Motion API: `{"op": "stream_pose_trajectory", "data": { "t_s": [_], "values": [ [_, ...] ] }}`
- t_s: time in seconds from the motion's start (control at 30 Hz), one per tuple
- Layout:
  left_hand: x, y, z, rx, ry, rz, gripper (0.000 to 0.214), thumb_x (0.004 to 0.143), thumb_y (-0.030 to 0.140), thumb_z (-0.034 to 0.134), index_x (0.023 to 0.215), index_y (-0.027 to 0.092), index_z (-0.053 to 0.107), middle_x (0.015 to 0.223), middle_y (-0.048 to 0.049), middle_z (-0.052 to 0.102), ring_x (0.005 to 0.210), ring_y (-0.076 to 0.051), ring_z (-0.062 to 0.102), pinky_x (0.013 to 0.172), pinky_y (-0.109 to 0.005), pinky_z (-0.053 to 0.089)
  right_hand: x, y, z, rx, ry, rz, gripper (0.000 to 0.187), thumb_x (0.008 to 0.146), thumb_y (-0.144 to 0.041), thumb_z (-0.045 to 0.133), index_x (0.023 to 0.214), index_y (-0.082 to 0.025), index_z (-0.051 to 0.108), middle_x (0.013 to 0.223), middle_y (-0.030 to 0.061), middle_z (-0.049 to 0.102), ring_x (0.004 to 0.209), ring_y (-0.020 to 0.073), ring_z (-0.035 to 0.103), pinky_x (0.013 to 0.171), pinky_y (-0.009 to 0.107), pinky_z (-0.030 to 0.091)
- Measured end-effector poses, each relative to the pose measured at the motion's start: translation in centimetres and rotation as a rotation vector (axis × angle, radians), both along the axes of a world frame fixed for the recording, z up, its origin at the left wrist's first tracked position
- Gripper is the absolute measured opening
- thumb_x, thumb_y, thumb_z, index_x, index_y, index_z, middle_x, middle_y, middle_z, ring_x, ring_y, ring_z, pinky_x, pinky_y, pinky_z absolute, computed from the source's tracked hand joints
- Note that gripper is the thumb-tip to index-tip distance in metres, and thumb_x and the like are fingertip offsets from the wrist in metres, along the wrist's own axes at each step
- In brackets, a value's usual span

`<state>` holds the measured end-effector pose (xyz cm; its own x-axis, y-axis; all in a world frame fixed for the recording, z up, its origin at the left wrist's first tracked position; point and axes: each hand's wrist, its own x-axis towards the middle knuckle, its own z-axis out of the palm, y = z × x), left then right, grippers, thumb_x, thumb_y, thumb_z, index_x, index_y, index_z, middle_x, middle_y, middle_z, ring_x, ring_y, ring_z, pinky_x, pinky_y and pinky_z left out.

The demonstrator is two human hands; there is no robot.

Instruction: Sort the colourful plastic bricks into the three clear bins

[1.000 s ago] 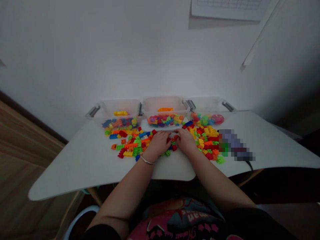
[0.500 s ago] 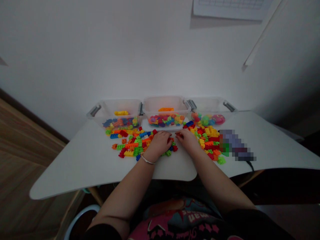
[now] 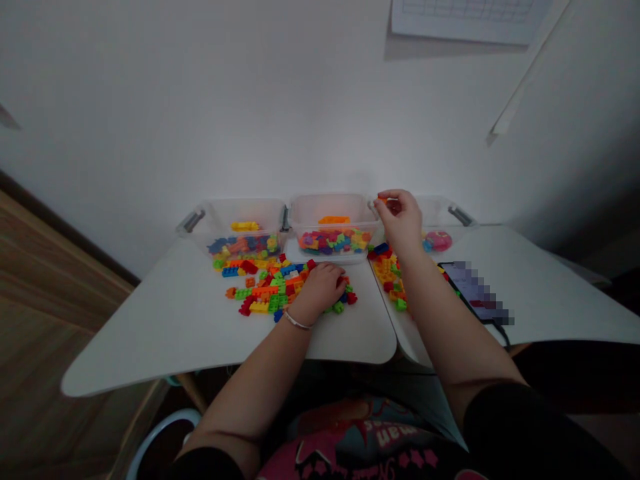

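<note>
Raised over the gap between the middle clear bin (image 3: 333, 212) and the right clear bin (image 3: 435, 212), my right hand (image 3: 403, 217) is closed in a pinch. A small orange building block (image 3: 383, 199) shows at its fingertips. My left hand (image 3: 323, 288) lies low over the left heap of coloured building blocks (image 3: 270, 291), fingers loosely bent and touching the blocks. What lies beneath its palm is hidden. Under my right forearm spreads another heap of blocks (image 3: 387, 272), partly covered by the arm.
At the left stands another clear bin (image 3: 240, 227) with mixed blocks and a yellow piece. A phone (image 3: 473, 293) with a cable lies right of the right heap. White tabletops (image 3: 160, 327) meet at a seam near my right arm. The wall (image 3: 250, 100) rises behind the bins.
My right hand has risen from beside the left hand, up and right to the bins, with an orange block in its fingers. My left hand has stayed in place.
</note>
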<state>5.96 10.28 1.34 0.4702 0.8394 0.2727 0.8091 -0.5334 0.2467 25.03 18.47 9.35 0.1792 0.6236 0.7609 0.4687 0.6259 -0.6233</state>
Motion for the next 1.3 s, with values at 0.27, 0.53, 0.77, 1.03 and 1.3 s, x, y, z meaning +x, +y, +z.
{"op": "stream_pose_trajectory", "data": {
  "t_s": [0.27,0.53,0.77,1.03,1.3],
  "values": [
    [0.0,0.0,0.0,0.009,0.02,-0.004,0.022,0.091,0.023,0.051,0.103,0.014,0.067,0.104,-0.0101,0.07,0.104,-0.024,0.06,0.1,-0.038,0.046,-1.2,3.6,-0.3,-0.07,-0.223,-0.065,0.013,0.08,-0.024,0.059,0.089,-0.019,0.067,0.094,0.0062,0.066,0.081,0.0174,0.062,0.078,0.034,0.054],
    [0.0,-0.1,0.2,0.016,0.034,-0.029,0.021,0.091,0.023,0.05,0.098,0.016,0.068,0.105,-0.0104,0.07,0.104,-0.024,0.06,0.1,-0.039,0.045,-1.6,4.3,-1.0,-0.187,-0.388,-0.121,0.02,0.076,-0.014,0.057,0.088,-0.018,0.073,0.093,0.0077,0.069,0.09,0.0217,0.064,0.091,0.039,0.051],
    [0.1,-0.1,0.3,0.011,0.043,-0.019,0.021,0.09,0.023,0.051,0.099,0.015,0.069,0.105,-0.0105,0.07,0.105,-0.024,0.06,0.1,-0.039,0.045,-1.7,4.3,-1.0,-0.211,-0.432,-0.129,0.019,0.077,-0.015,0.058,0.088,-0.019,0.074,0.095,0.0075,0.069,0.094,0.023,0.063,0.094,0.04,0.049],
    [0.0,0.0,0.1,-0.015,-0.011,0.024,0.025,0.088,0.023,0.053,0.109,0.016,0.066,0.11,-0.0109,0.069,0.108,-0.025,0.06,0.102,-0.041,0.046,-0.6,0.7,-0.6,-0.017,-0.358,0.076,0.02,0.081,-0.023,0.058,0.099,-0.022,0.068,0.113,0.0069,0.069,0.112,0.0231,0.061,0.103,0.043,0.044],
    [0.0,0.0,-0.5,-0.017,-0.052,0.036,0.042,0.089,0.024,0.052,0.129,0.012,0.055,0.124,-0.0148,0.065,0.119,-0.026,0.057,0.105,-0.04,0.044,-1.2,-6.5,-7.0,-0.111,-0.328,0.138,0.015,0.086,-0.027,0.054,0.094,-0.023,0.065,0.099,0.0078,0.07,0.098,0.0231,0.064,0.092,0.041,0.051]
  ]
}}
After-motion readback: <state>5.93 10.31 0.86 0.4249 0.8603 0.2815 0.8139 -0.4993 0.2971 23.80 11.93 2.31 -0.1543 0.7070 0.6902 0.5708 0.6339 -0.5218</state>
